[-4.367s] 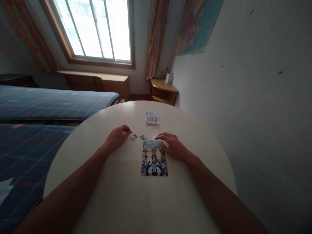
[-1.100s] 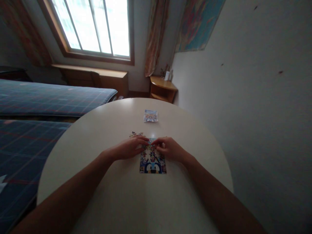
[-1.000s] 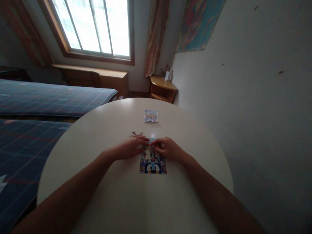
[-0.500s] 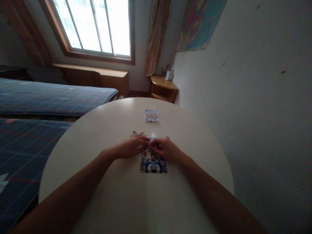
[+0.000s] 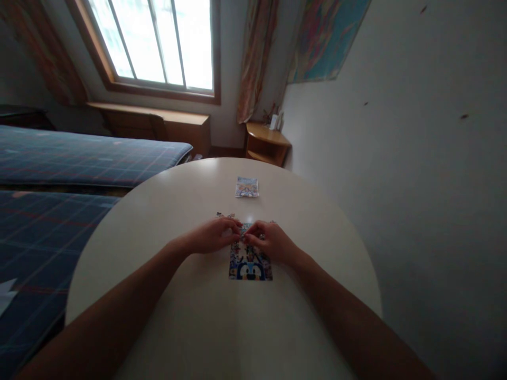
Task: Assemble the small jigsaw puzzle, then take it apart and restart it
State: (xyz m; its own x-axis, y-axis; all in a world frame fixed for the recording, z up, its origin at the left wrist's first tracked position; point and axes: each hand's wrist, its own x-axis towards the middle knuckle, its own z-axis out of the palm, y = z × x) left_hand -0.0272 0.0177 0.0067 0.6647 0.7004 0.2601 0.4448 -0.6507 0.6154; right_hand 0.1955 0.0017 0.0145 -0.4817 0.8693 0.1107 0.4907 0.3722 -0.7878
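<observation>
One partly assembled jigsaw puzzle lies flat on the white round tabletop, with a blue dog face at its near end. Two hands meet over its far part; 4.4 seconds earlier the left hand was at the loose pieces, well apart from the puzzle, and the right hand was at the puzzle's right side. Now the fingers of both are bent close together, almost touching; whether they grasp a piece, one cannot tell. Beyond the left hand lies one small group of loose pieces, partly hidden and too small to count. Farther out are one printed packet, two plaid mattresses on the left and one window.
</observation>
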